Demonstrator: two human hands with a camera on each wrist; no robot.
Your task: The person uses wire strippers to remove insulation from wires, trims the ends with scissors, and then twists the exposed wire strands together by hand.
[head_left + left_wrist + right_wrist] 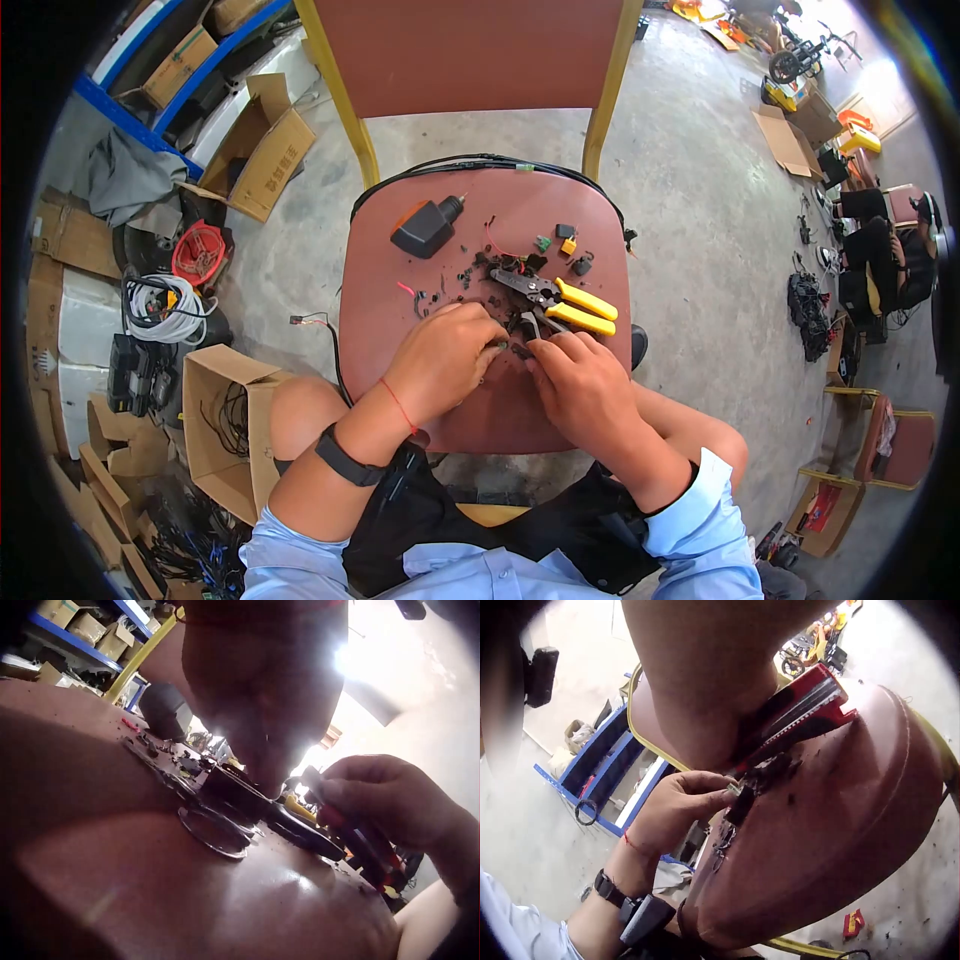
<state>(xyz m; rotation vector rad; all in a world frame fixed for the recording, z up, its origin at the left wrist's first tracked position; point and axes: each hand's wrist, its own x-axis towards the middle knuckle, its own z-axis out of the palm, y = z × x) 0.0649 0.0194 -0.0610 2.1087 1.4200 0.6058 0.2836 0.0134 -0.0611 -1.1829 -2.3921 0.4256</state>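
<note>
My left hand (pixel 450 355) pinches a small pale green piece (pixel 733 788) between thumb and fingertips, low over the chair seat (pixel 400 310). My right hand (pixel 590 390) grips a red utility knife (pixel 810 705) with a toothed metal track along its side. Its front end is close to the left fingertips. Just beyond both hands, wire strippers (pixel 545 290) with yellow handles lie on a heap of black scraps. Much of the knife is hidden under the right hand in the head view.
A turn signal lamp (pixel 427 230) lies at the seat's back left. Near the back right are a green connector (pixel 543 243), a yellow connector (pixel 568 246) and black ones. A black cable (pixel 450 163) runs along the seat's back edge. A cardboard box (pixel 215 430) stands at left.
</note>
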